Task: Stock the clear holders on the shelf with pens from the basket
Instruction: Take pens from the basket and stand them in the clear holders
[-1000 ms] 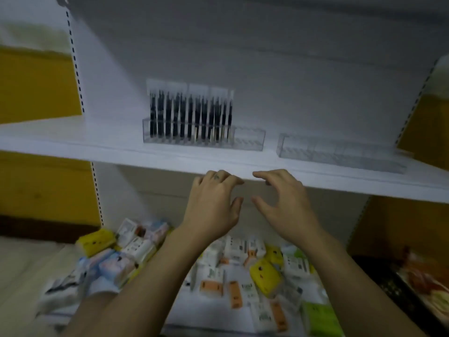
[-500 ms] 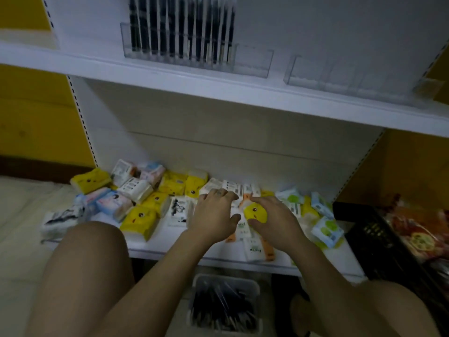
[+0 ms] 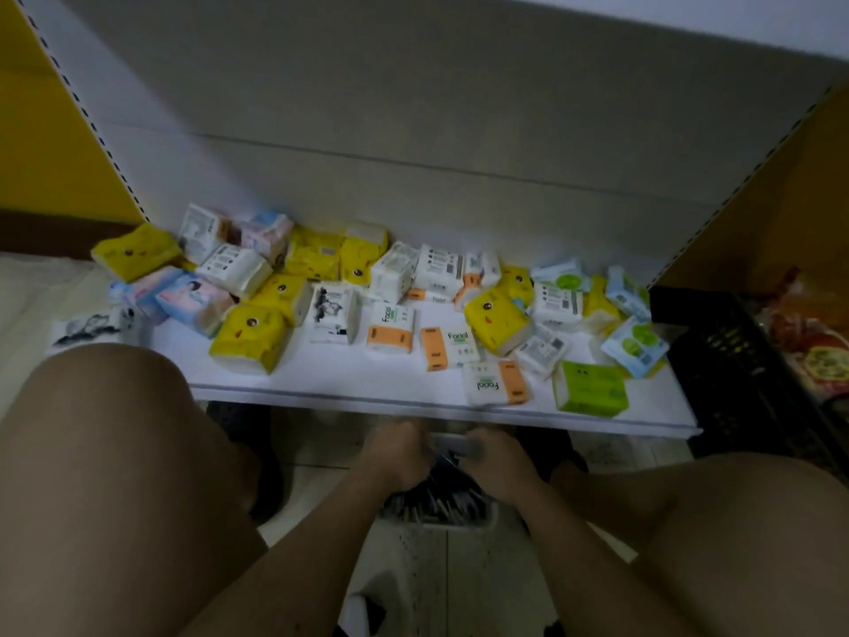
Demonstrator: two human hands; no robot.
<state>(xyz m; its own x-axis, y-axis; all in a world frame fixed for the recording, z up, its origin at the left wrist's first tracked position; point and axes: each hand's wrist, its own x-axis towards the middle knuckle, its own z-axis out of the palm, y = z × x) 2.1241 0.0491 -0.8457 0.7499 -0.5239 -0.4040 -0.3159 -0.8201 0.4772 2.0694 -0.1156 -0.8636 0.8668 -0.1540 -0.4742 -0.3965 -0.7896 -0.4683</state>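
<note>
Tissue packs [image 3: 386, 328] lie scattered on the shelf [image 3: 349, 379], with a crate [image 3: 726, 360] just to its right. Below the shelf's front edge, the basket [image 3: 436, 526] holding pens [image 3: 443, 496] sits on the floor [image 3: 482, 590].

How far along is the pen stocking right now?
Done: cannot tell; the holders are out of view. In hand: the left hand and right hand reach into the basket of pens; their grip is blurred. Still to do: carrying pens up to the holders.

Wht shelf [image 3: 321, 374], yellow wall [image 3: 36, 131], tile flr [image 3: 482, 586]
</note>
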